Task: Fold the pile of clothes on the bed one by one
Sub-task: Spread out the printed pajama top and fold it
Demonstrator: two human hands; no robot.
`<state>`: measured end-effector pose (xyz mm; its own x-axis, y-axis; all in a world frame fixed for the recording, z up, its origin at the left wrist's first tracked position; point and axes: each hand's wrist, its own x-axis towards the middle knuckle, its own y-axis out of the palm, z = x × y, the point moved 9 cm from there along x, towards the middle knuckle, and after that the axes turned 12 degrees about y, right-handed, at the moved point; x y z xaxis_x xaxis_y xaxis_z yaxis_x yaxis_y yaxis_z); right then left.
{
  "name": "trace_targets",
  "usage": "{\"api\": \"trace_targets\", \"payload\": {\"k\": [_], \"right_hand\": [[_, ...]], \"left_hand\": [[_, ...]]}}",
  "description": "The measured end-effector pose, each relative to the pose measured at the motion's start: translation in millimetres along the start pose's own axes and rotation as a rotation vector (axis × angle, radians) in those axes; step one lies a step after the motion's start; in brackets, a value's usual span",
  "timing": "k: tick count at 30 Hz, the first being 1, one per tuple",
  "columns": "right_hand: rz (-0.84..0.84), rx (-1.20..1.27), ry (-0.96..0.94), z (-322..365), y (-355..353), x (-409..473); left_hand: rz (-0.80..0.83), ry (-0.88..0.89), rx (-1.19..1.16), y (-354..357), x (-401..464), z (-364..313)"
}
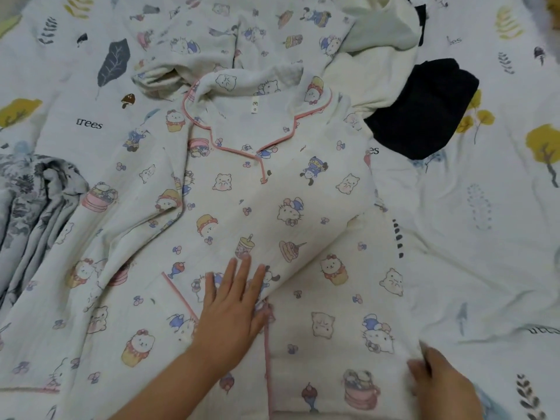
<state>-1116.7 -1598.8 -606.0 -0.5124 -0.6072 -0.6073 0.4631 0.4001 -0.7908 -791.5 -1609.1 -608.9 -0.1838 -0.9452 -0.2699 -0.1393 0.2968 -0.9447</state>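
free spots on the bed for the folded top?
Bare sheet right of the pajama top, below the black garment; also upper left around the "trees" print. Crowded: top centre pile, grey fabric at left.

Pajama top [242, 192] lies front-up mid-bed on the bedsheet [485, 207], collar at the far end; matching pajama pants [242, 34] behind it. Dark garment [424, 110] far right of the collar, patterned blanket [33, 201] at left. Left hand [233, 304] flat on the top's middle, right hand [439, 380] at its near-right edge.

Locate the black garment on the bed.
In the head view, the black garment lies upper right on the bedsheet, beside the pajama top's collar.
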Motion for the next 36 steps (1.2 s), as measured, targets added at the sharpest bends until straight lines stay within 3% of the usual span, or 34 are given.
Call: {"api": "trace_targets", "payload": {"k": [2,5,6,9,11,13,16,21,23,26,28,30,32,34,36], "right_hand": [[0.01,-0.033,0.067,-10.6,-1.7,3.0],[0.013,-0.3,0.009,8.5,-2.3,-3.6],[-0.09,-0.309,-0.076,27.0,-10.5,-5.7],[-0.434,-0.013,-0.451,113.8,-34.3,-43.7],[-0.443,-0.008,-0.719,186.5,-16.7,-69.9],[-0.301,-0.196,-0.886,241.1,24.7,-72.6],[-0.2,-0.47,-0.805,252.8,66.0,-23.3],[-0.21,-0.537,-0.644,242.7,60.5,12.3],[-0.216,-0.478,-0.647,251.6,52.7,-2.4],[-0.294,-0.24,-0.798,283.5,33.8,-47.1],[-0.258,-0.174,-0.912,309.8,39.1,-78.5],[-0.145,-0.207,-1.005,336.6,59.3,-108.4],[-0.072,-0.228,-1.112,361.1,79.6,-138.9],[-0.037,-0.24,-1.213,383.6,98.6,-169.5],[0.001,-0.297,-1.303,400.7,120.2,-198.8]], "left_hand": [[0.011,0.011,0.022,4.4,-1.6,-2.8],[-0.02,0.036,0.054,3.0,-2.7,-6.1],[-0.038,0.034,0.044,0.1,-2.3,-5.6],[-0.123,-0.029,-0.011,-6.9,-3.7,4.1],[-0.105,-0.11,-0.008,-3.4,-7.3,14.5],[-0.023,-0.16,-0.007,4.6,-12.5,22.0],[0.041,-0.171,-0.007,14.5,-17.4,28.0],[0.016,-0.15,0.004,-3.3,-15.5,31.9],[-0.134,-0.177,-0.071,-27.4,-24.4,45.5],[-0.54,-0.253,-0.196,-76.5,-50.5,88.8],[-0.654,-0.391,-0.185,-100.9,-72.7,133.8],[-0.612,-0.577,-0.124,-110.5,-92.4,185.3],[-0.396,-0.756,-0.115,-104.8,-106.2,231.9],[-0.124,-0.83,-0.143,-86.9,-114.1,260.7],[-0.075,-0.798,-0.168,-79.6,-116.5,274.2]]}}
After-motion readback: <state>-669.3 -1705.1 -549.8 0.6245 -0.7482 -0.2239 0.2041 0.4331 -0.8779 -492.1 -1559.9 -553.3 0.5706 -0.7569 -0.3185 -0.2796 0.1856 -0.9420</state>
